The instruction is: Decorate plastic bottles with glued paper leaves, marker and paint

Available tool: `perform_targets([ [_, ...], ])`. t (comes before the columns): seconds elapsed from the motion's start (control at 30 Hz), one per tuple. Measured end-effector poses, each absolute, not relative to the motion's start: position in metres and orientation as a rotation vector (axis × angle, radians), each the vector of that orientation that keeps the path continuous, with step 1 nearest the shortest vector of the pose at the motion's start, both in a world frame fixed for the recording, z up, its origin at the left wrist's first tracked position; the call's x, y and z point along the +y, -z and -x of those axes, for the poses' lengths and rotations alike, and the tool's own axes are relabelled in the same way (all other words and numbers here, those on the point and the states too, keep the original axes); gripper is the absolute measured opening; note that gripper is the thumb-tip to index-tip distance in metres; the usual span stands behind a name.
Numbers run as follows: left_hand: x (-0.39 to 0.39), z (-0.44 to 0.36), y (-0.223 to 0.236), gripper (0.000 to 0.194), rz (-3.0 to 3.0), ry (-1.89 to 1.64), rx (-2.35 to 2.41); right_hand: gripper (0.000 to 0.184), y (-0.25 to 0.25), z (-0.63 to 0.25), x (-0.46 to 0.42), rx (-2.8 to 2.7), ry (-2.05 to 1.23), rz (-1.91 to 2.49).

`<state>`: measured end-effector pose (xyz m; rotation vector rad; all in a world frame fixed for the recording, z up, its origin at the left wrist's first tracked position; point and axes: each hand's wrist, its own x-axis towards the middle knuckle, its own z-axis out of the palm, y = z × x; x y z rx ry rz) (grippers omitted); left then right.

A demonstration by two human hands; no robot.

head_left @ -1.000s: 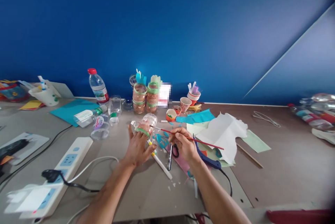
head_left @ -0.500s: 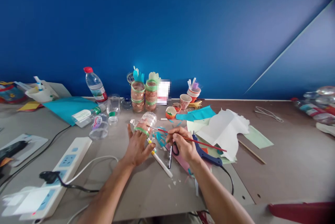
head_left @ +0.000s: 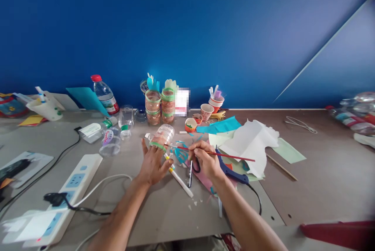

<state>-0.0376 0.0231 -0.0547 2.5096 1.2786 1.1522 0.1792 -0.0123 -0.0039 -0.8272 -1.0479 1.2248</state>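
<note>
My left hand (head_left: 152,165) has its fingers inside the end of a clear plastic bottle section (head_left: 166,133), which lies tilted over the table. Its thumb stays outside, spread to the right. A green band and reddish-brown paint cover the near part of that section. In a pinch, my right hand (head_left: 204,157) holds a thin red paintbrush (head_left: 234,157), whose tip is at the painted side. Under the hands lie a white marker with a yellow band (head_left: 181,183) and a black pen (head_left: 190,174). Scissors (head_left: 197,166) are partly hidden by the right hand.
Two banded brown containers (head_left: 153,106) stand at the back. Right of my hands are a blue glue gun (head_left: 234,174), white paper (head_left: 253,143) and a wooden stick (head_left: 282,167). A power strip (head_left: 73,188), clear bottle pieces (head_left: 110,141) and a red-capped bottle (head_left: 105,94) are leftward.
The blue sheet at the left has risen from the table and now stands slanted near the red-capped bottle. The paintbrush lies a little flatter. My left hand keeps its place in the bottle section.
</note>
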Motion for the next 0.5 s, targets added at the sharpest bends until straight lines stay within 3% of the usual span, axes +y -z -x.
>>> perform_targets([
  [0.5, 0.0216, 0.0393, 0.0517, 0.066, -2.271, -1.195, 1.19, 0.012, 0.0053, -0.1787, -0.0092, -1.005, -1.256, 0.792],
])
